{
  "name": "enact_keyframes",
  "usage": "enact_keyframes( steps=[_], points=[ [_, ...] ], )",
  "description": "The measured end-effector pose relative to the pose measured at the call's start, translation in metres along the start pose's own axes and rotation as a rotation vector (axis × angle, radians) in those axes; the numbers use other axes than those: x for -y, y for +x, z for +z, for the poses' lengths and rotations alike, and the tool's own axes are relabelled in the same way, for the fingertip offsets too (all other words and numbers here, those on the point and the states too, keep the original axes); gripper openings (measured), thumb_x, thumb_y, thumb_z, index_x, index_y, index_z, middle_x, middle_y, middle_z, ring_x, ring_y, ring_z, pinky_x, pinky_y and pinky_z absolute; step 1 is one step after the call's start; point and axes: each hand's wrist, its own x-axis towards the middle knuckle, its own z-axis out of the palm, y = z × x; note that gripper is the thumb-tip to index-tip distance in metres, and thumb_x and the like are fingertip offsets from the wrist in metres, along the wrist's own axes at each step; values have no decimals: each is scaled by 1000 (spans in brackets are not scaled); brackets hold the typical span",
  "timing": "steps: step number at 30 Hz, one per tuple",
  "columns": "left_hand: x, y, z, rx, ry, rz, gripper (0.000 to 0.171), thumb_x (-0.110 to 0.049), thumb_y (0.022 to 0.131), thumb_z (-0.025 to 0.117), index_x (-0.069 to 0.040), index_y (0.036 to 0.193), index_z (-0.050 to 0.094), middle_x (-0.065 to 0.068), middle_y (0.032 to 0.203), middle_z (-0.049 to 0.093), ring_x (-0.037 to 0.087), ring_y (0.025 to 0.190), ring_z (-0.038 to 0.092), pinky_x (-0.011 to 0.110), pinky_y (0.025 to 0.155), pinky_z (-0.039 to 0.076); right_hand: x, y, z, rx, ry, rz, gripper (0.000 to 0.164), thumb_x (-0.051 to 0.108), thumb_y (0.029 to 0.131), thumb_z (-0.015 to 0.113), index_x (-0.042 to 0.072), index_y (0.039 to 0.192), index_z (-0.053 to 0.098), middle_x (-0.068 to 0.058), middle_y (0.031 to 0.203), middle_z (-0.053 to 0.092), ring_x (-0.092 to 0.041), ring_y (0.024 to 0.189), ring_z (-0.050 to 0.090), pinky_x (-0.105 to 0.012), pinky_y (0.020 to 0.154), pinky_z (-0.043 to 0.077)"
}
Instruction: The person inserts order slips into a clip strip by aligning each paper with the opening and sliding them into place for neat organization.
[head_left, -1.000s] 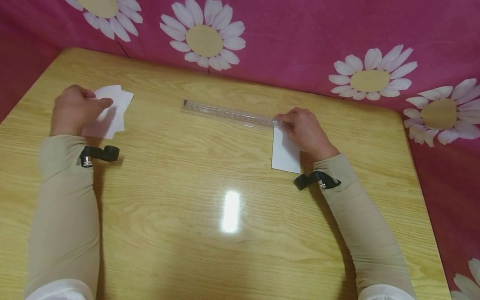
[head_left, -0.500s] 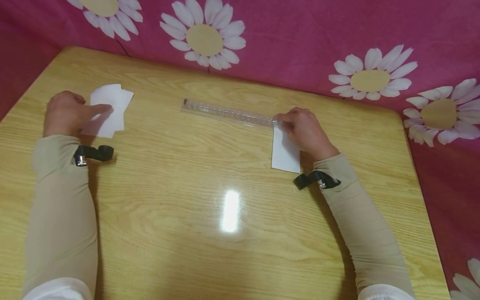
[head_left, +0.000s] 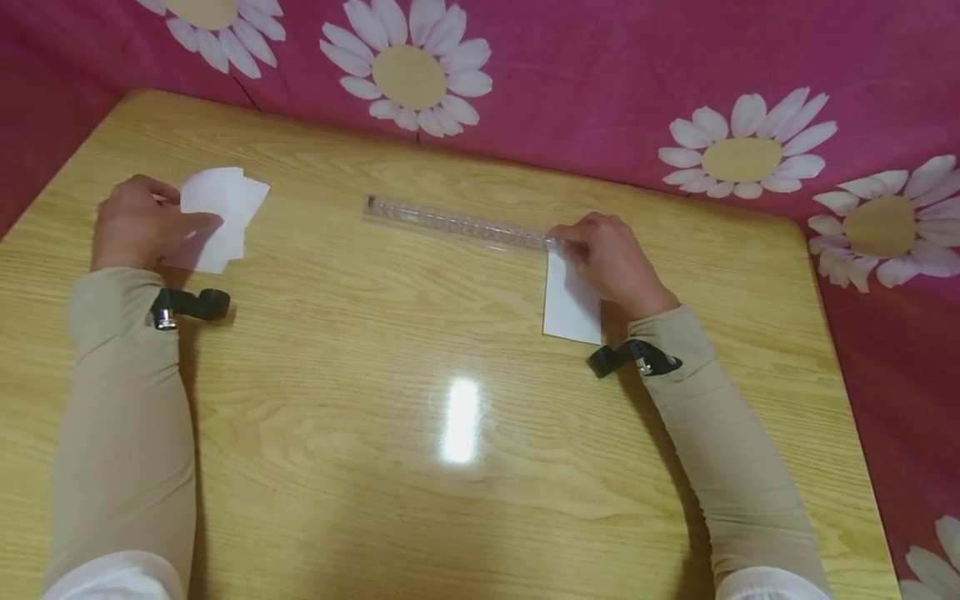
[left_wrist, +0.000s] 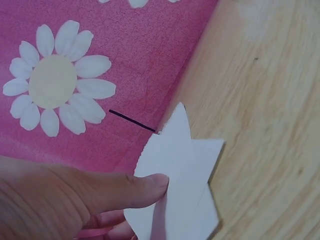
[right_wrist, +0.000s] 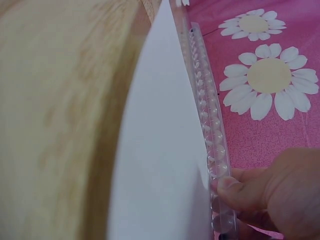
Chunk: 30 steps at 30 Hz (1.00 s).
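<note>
At the near edge, tan sleeves run up either side of the wood table, w/ a glare spot btw them. Black straps on both wrists. Just past the R strap, a white sheet meets the near side of a clear plastic strip, right by the R hand; can't tell if it's tucked into the strip or only touching. R hand pinches the strip's right end, thumb on the near face, fingers behind; rest of strip runs to the hand's left, slightly farther back. Well apart, far left, L hand pinches a white paper pile, thumb on top, other fingers partly hidden underneath; most of pile sticks out to hand's right, corners uneven. Farthest back: pink cloth w/ big white daisies.
</note>
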Motion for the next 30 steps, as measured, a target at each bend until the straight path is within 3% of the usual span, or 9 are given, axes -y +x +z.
enact_keyframes(
  steps=[10, 15, 22, 30],
  points=[
    [-1, 4, 4, -56, -28, 66, 68, -37, 92, 73, -1, 142, 43, 19, 118, 55, 25, 94, 50, 26, 71, 39, 0, 1, 1, 0, 7, 13, 34, -8, 96, 57, 4, 124, 74, -27, 109, 74, -41, 106, 67, -54, 101, 49],
    [-4, 3, 5, -40, -57, 52, 62, -31, 95, 71, -5, 142, 40, 23, 130, 52, 30, 102, 51, 21, 66, 40, -2, 1, 1, -1, 2, 15, 34, -8, 96, 58, 4, 124, 74, -27, 109, 74, -41, 105, 67, -54, 101, 49],
    [-5, 3, 6, -50, -51, 80, 48, -30, 94, 71, -5, 126, 45, 23, 128, 50, 34, 106, 47, 26, 75, 39, -2, 1, 1, 0, -7, 11, 35, -8, 96, 57, 5, 124, 74, -27, 108, 74, -41, 106, 67, -54, 100, 49],
    [-5, 4, 7, -45, -50, 68, 66, -31, 95, 71, -1, 143, 37, 29, 137, 51, 36, 107, 52, 18, 64, 39, -1, 1, 1, 1, 3, 10, 36, -9, 95, 58, 5, 124, 74, -27, 108, 74, -40, 106, 67, -54, 101, 49]
  ],
)
